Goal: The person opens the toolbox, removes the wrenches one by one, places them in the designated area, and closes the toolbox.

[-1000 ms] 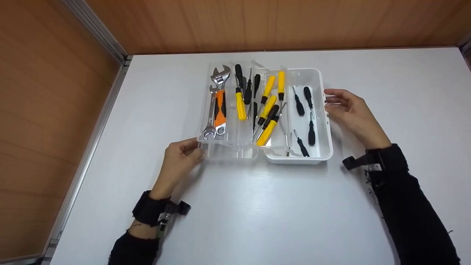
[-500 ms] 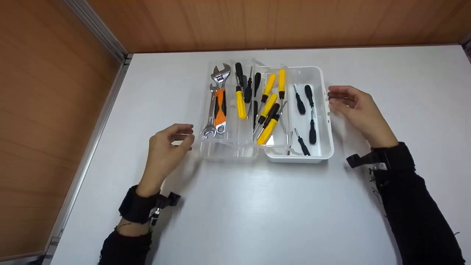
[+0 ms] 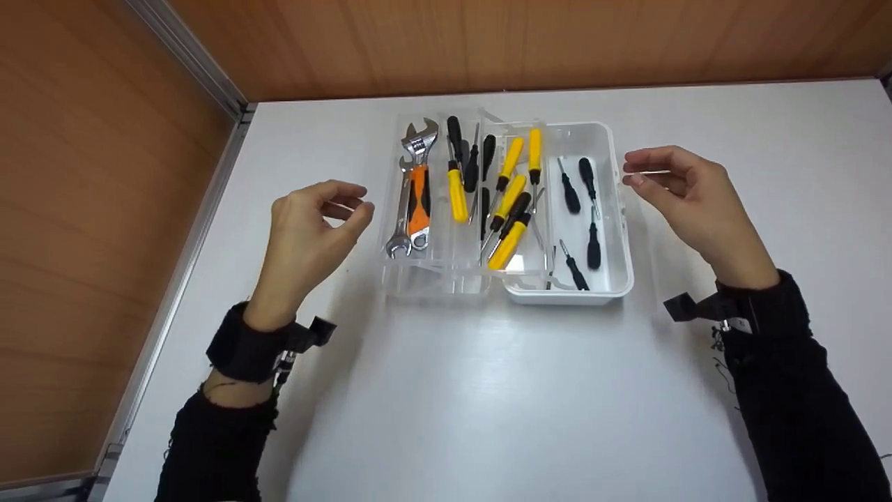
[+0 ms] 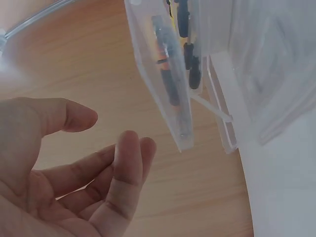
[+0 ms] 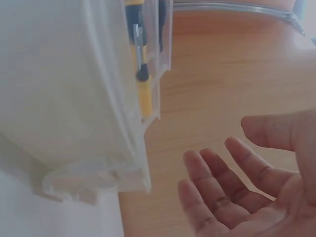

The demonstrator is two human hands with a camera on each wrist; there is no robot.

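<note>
An opened white tool box [image 3: 620,230] stands on the white table, with a clear tray [image 3: 432,268] swung out to its left. The tray holds an orange-handled adjustable wrench [image 3: 417,188], a spanner and several yellow and black screwdrivers [image 3: 509,202]. Small black screwdrivers [image 3: 591,244] lie in the white base. My left hand [image 3: 313,230] hovers left of the tray, fingers loosely curled, holding nothing. My right hand [image 3: 686,199] hovers right of the box, also empty. The left wrist view shows the left hand [image 4: 74,173] below the tray edge [image 4: 163,94]; the right wrist view shows the right hand [image 5: 247,187] beside the box wall [image 5: 74,98].
The white table [image 3: 488,404] spreads in front of the box. A wooden wall [image 3: 488,42] runs behind the table. A metal rail [image 3: 195,216] borders its left side, with wooden panelling beyond.
My left hand let go of the tray's front corner, then rose and moved left. My right hand lifted off the box's right side and moved slightly right. The box stayed put.
</note>
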